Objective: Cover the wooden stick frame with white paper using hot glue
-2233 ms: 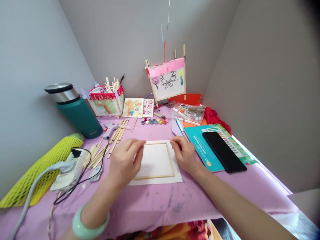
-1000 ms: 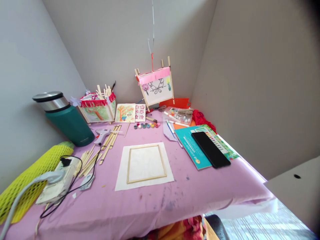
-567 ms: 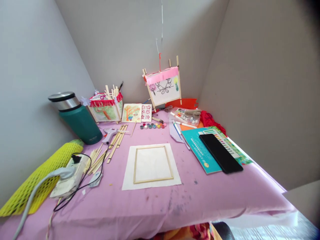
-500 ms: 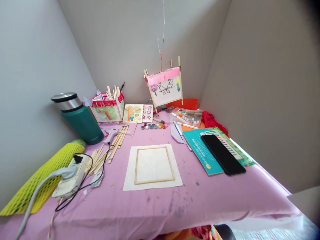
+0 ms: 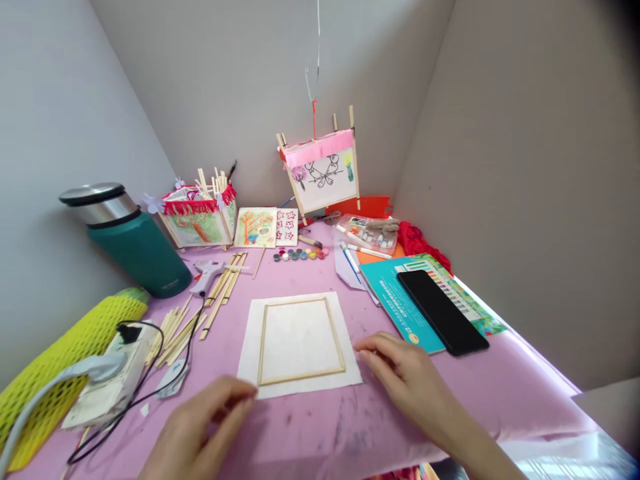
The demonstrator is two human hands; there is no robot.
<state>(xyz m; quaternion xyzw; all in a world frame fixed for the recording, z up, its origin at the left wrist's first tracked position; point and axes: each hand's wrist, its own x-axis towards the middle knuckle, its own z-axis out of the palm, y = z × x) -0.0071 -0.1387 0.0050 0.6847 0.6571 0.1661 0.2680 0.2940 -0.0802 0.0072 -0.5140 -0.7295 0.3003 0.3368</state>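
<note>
Okay, I'm holding my open, empty left hand [image 5: 200, 427] and right hand [image 5: 403, 377] just beside the thin wooden-stick rectangular frame [image 5: 301, 377], its long axis running away from me on a white paper sheet [image 5: 249, 353]; left looks slightly nearer.

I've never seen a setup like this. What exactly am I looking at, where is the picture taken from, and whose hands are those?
There's no machine here. These are a person's own bare hands, filmed by a camera worn on their head, looking forward and down, so you see roughly what they see. Their left hand and right hand hold nothing. Both are close to a white sheet lying on a pink table cover. On the sheet sits a frame of thin wooden sticks. Farther back are a hot glue gun, loose wooden sticks and small paint pots.
</note>
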